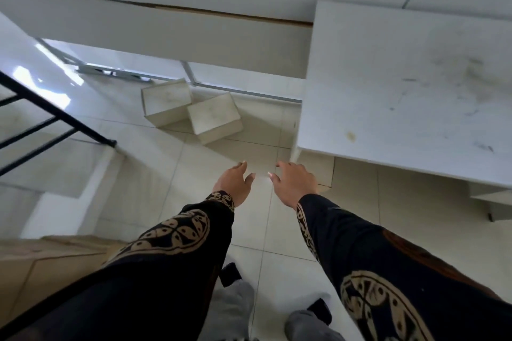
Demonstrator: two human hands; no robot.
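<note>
Head view, hidden: the feet [232, 304] and both upper arms are cut off by the bottom edge. A cardboard carton [41, 263] at lower left runs out of frame, and the bench [401, 91] is cut off at the right.
Hard to make out: which way the two boxes' open sides face.
Left hand [234, 183]: stretched forward over the floor [155, 174], back up, fingers [241, 165] loose and slightly curved, grasping nothing.
Right hand [295, 183]: level with the left and close beside it, fingers [282, 165] spread and released. It appears just beside the bench's near corner.
Boxes: the far white box [166, 99] and the near white box [213, 116] sit on the floor touching at a corner, well ahead of the hands and left of the bench.
Materials: glossy pale tiles, a scuffed matt white bench top, and flat-sided white boxes. The railing [55, 113] is black metal, and the sleeves [177, 232] are black with tan rounded motifs.
</note>
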